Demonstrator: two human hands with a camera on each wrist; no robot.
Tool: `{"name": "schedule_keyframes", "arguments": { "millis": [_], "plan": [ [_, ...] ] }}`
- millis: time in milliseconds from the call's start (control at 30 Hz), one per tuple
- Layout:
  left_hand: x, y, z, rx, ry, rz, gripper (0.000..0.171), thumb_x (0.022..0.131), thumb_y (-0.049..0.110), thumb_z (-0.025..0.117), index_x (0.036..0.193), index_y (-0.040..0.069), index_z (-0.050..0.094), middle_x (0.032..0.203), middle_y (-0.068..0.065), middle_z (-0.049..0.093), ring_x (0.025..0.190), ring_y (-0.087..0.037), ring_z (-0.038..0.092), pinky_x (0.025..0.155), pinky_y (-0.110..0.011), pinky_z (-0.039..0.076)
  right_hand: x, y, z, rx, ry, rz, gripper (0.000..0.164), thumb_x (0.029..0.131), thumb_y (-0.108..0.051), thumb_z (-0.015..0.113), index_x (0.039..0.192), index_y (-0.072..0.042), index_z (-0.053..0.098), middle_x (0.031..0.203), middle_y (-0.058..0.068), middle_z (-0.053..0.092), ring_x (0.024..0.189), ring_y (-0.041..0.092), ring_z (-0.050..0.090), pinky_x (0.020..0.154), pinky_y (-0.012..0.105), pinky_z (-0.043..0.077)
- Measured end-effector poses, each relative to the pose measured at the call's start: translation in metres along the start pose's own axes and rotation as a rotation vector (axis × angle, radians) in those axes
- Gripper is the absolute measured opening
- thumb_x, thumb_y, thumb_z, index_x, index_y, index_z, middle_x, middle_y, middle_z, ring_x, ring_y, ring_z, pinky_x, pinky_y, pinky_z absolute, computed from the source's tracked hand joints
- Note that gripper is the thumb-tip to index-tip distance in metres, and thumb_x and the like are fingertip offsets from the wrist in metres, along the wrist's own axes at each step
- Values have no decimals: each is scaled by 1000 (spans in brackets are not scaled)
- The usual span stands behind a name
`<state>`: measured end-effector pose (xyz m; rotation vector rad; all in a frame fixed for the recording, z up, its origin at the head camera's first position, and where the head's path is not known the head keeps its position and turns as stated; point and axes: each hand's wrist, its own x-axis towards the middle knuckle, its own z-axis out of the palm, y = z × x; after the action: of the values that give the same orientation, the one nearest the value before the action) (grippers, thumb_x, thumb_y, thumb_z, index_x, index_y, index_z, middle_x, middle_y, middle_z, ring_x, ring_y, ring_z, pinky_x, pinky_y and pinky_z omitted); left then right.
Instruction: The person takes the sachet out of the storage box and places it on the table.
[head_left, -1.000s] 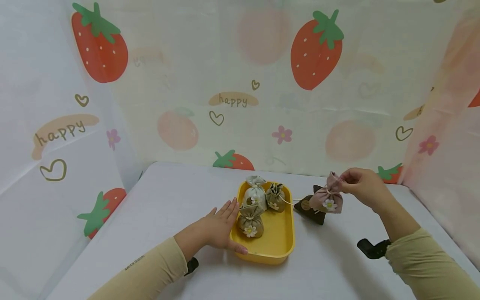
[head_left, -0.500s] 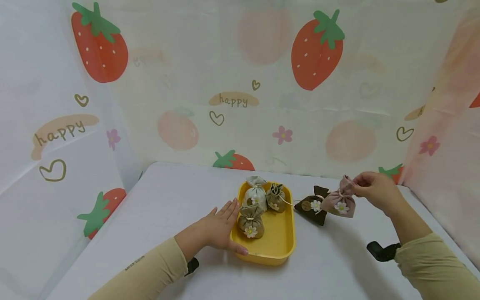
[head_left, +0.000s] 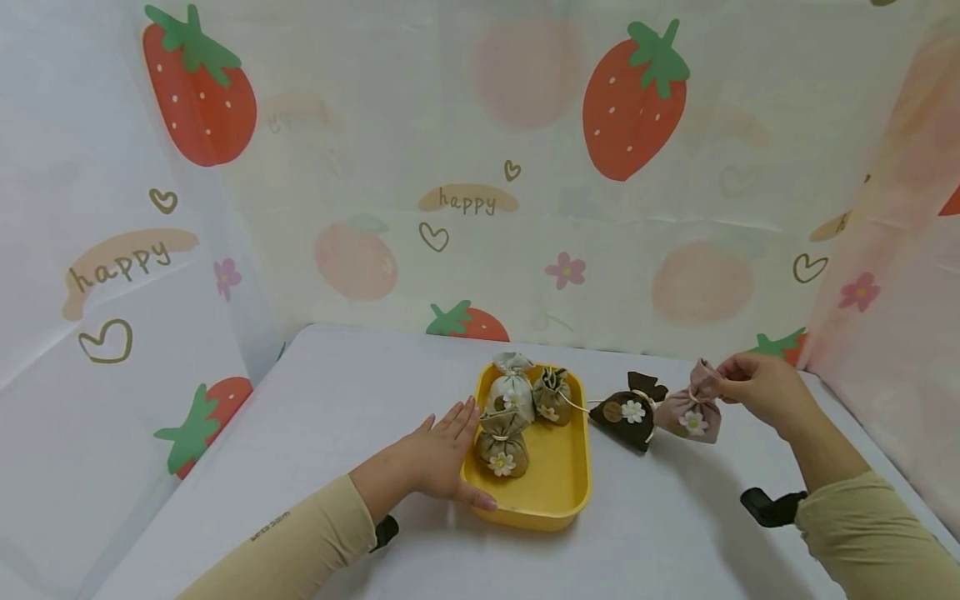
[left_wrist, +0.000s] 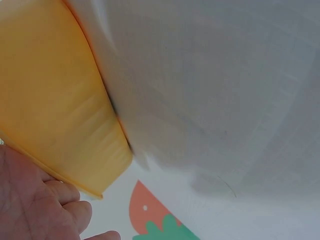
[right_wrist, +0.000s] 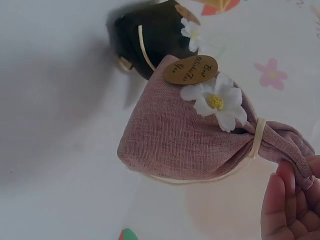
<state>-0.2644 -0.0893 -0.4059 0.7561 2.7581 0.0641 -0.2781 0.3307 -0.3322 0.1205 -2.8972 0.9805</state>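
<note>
In the head view my right hand (head_left: 763, 390) pinches the gathered top of a pink cloth sachet (head_left: 692, 415), tied with cord and bearing a white flower. The right wrist view shows the same pink sachet (right_wrist: 185, 130) with a brown oval tag. Just left of it a dark brown sachet (head_left: 628, 413) lies on the table. My left hand (head_left: 435, 454) rests with straight fingers along the left rim of a yellow tray (head_left: 555, 487). Inside the tray sit a white sachet (head_left: 510, 390), an olive one (head_left: 552, 400) and a tan one (head_left: 501, 450).
A white cloth covers the table (head_left: 352, 367). Behind it hangs a curtain (head_left: 480, 267) printed with strawberries and hearts. A white cord (head_left: 573, 402) runs over the tray's right rim toward the dark brown sachet. Black camera mounts (head_left: 772, 507) sit at both wrists.
My right hand has moved right and slightly down with the pink sachet, uncovering more of the dark brown sachet. The left hand and the tray have stayed in place.
</note>
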Motion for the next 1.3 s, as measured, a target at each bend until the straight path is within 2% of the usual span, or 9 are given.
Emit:
{"name": "schedule_keyframes", "arguments": {
  "millis": [233,500,800,1000,1300],
  "plan": [
    [3,-1,3,4,-4,-6,128,57,88,44,148,9,0,153,-6,-8,140,-22,-5,109,-51,11,0,11,6,40,0,6,24,87,-16,60,97,6,59,81,7,65,70,11,62,65,29,50],
    [3,-2,3,4,-6,-9,129,56,88,43,148,10,-1,153,-6,-9,140,-22,-6,109,-52,11,2,17,16,24,4,20,21,84,-17,64,91,3,62,78,5,66,68,12,62,65,34,49],
    [3,-2,3,9,-10,-9,129,55,89,41,148,10,-2,153,-6,-10,140,-22,-6,108,-52,11,5,21,24,46,-32,49,22,85,-15,62,92,6,62,78,4,65,68,11,61,66,34,51],
    [3,-2,2,12,-7,-5,129,55,89,41,148,10,-1,153,-6,-9,140,-22,-6,108,-52,11,4,20,25,53,-46,58,21,84,-14,61,91,6,61,77,3,63,68,10,60,64,28,51],
    [4,-3,3,8,-5,1,129,56,89,42,147,9,-1,153,-7,-9,140,-22,-6,108,-53,11,4,21,26,75,-64,75,22,86,-14,61,92,7,61,79,3,62,69,11,60,65,28,51]
  ]
}}
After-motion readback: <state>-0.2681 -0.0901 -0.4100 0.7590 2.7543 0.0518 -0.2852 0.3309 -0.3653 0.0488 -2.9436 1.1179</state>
